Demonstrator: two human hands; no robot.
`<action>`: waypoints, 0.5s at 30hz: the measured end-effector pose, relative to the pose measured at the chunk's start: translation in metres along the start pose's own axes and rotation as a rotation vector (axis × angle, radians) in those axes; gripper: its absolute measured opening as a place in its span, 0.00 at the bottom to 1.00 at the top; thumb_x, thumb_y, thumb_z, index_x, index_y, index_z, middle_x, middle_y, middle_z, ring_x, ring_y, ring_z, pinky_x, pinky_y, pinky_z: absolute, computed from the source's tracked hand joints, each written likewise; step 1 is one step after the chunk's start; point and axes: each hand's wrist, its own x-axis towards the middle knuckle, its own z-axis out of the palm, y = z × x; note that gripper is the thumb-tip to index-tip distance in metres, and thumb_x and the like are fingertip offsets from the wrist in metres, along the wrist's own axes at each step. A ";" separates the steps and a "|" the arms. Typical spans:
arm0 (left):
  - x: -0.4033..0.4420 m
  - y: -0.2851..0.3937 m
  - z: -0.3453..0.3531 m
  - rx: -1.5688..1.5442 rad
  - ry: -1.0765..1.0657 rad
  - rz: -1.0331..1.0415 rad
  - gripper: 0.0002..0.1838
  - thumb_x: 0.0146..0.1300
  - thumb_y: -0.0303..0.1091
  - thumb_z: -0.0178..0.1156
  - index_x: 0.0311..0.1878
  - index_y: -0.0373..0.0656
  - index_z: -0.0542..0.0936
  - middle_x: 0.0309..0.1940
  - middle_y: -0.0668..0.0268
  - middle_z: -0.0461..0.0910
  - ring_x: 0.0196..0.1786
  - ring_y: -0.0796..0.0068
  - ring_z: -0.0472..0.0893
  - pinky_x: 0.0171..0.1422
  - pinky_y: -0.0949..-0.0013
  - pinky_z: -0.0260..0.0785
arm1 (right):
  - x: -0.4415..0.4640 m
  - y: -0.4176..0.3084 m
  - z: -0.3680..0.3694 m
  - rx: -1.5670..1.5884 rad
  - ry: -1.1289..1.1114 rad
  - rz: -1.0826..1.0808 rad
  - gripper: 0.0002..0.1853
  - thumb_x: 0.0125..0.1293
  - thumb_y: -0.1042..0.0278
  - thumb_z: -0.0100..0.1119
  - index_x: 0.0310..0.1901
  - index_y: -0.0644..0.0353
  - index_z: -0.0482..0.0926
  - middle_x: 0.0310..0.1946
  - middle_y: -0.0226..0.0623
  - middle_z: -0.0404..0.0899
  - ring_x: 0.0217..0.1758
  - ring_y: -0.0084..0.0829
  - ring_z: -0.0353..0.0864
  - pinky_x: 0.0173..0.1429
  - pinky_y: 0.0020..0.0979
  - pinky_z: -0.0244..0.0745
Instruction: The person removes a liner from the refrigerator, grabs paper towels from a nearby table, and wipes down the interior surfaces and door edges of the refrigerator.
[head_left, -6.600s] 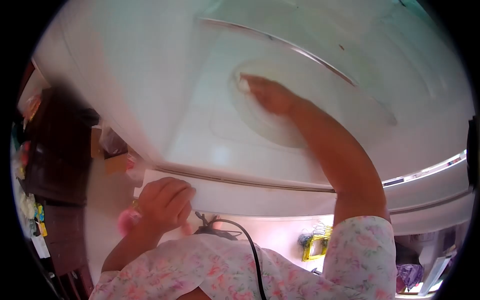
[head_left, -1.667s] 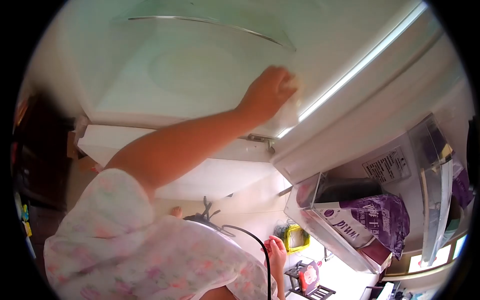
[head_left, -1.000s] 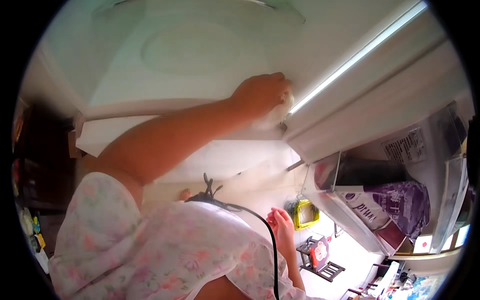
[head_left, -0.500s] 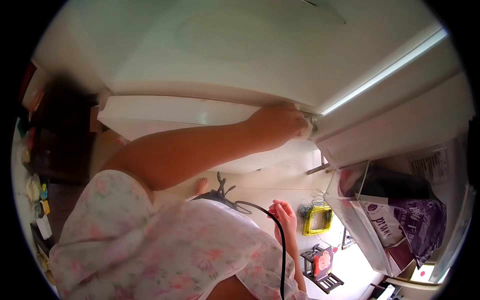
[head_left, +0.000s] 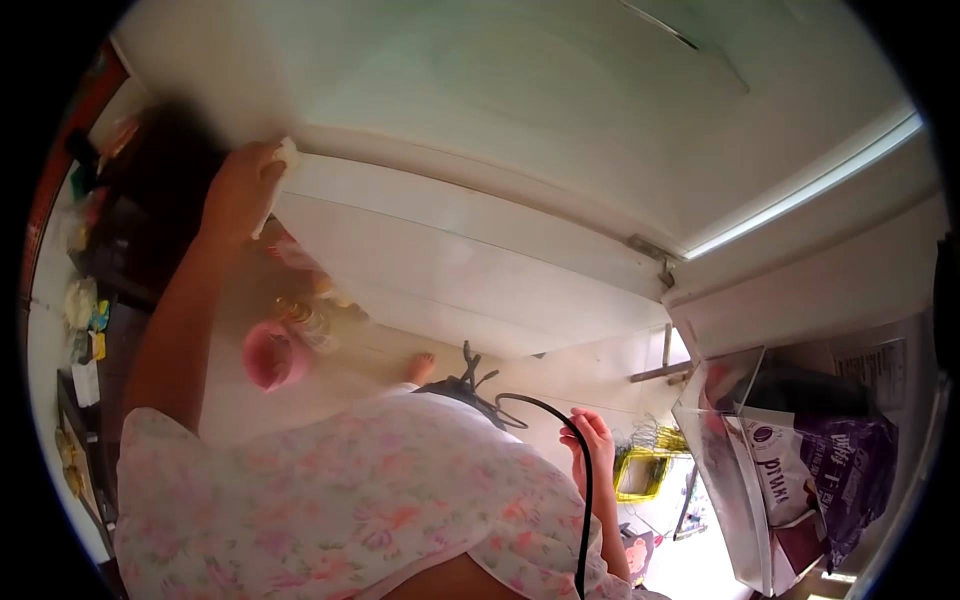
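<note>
My left hand [head_left: 242, 190] is closed around a crumpled white cloth [head_left: 287, 155]. It presses the cloth at the left end of the top edge of a white door [head_left: 440, 190], which looks like a lower fridge door. Lower right, my right hand [head_left: 592, 440] hangs near my side with its fingers loosely curled and partly apart; I see nothing in it. A black cable [head_left: 588, 490] passes in front of that hand.
At right, a clear door bin [head_left: 745, 500] holds a purple and white prune bag [head_left: 850, 480]. A pink container [head_left: 275, 356] stands below on the left. A yellow-framed basket [head_left: 640, 475] is on the floor. A metal hinge [head_left: 655, 255] sits at the door's right end.
My left hand has moved with the cloth from the hinge end of the door edge to its far left end. The pink container has come into view. My right hand stays low.
</note>
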 end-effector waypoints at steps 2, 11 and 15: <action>0.000 -0.007 -0.001 -0.016 -0.030 -0.199 0.15 0.63 0.33 0.53 0.51 0.38 0.79 0.47 0.53 0.79 0.54 0.53 0.76 0.61 0.59 0.66 | 0.001 -0.006 0.001 -0.010 -0.017 -0.014 0.07 0.70 0.71 0.53 0.45 0.61 0.78 0.33 0.33 0.80 0.33 0.24 0.80 0.36 0.23 0.77; 0.005 0.111 0.035 -0.018 -0.024 0.322 0.14 0.61 0.34 0.59 0.49 0.42 0.78 0.50 0.59 0.78 0.54 0.57 0.75 0.55 0.57 0.70 | 0.010 0.007 -0.011 0.054 -0.016 -0.012 0.07 0.71 0.70 0.53 0.45 0.61 0.76 0.30 0.35 0.79 0.30 0.26 0.81 0.34 0.23 0.78; 0.011 0.174 0.053 -0.148 -0.095 0.508 0.11 0.58 0.33 0.59 0.44 0.44 0.78 0.46 0.61 0.78 0.51 0.58 0.75 0.51 0.57 0.72 | -0.001 0.010 -0.002 0.101 0.002 -0.034 0.07 0.70 0.71 0.53 0.46 0.62 0.77 0.31 0.35 0.79 0.31 0.25 0.80 0.36 0.25 0.77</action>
